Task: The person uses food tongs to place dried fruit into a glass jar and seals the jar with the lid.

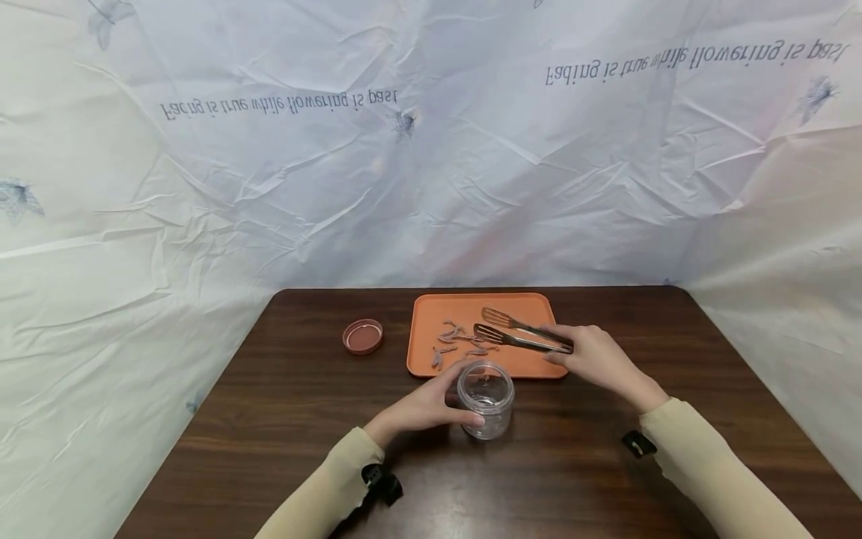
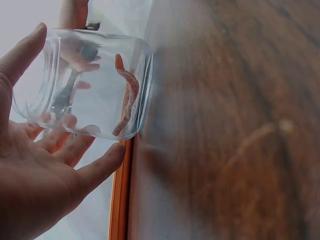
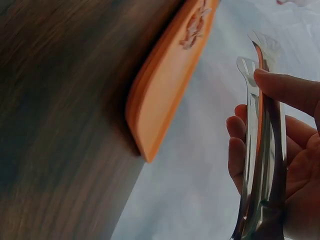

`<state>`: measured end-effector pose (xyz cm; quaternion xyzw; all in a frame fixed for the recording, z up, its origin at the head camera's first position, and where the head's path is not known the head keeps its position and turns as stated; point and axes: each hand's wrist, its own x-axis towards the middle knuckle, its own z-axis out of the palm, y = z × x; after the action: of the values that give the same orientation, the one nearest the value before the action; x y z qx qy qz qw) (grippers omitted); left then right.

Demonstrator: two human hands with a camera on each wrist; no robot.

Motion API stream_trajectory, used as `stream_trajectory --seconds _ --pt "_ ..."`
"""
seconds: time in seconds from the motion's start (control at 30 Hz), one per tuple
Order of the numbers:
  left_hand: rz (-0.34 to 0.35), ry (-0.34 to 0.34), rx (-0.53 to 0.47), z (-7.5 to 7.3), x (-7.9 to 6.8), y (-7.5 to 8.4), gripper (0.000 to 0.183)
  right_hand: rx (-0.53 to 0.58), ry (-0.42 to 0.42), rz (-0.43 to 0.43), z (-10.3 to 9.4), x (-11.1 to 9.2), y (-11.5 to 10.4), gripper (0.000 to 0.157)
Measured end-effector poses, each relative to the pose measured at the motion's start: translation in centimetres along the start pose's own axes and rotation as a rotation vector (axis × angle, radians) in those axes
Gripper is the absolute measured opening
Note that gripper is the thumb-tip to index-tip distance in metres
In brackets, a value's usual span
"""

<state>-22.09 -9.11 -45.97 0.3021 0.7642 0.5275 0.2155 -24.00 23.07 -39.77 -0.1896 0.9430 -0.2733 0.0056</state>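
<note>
From here I'd let the left hand (image 1: 426, 406), curled round the clear jar (image 1: 496, 424) just in front of the orange tray (image 1: 441, 305), hold firm while the right hand (image 1: 595, 359), gripping the slotted metal tongs (image 1: 528, 343), ends parted, gently squeezes one thin strip (image 1: 438, 357) on that tray.

Head view looking forward-down over table (image 1: 269, 404), close sideways wrist views, all sharing tray (image 1: 438, 308)

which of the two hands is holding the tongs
The right hand: it grips the tongs by the tray. The left hand holds the clear jar instead.
</note>
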Motion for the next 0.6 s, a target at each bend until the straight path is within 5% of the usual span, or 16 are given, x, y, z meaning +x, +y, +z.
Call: stream_trajectory --seconds 0.6 --pt "-0.021 0.01 -0.009 0.2 0.0 -0.1 0.085 0.01 -0.064 0.027 0.5 0.2 3.5 0.055"
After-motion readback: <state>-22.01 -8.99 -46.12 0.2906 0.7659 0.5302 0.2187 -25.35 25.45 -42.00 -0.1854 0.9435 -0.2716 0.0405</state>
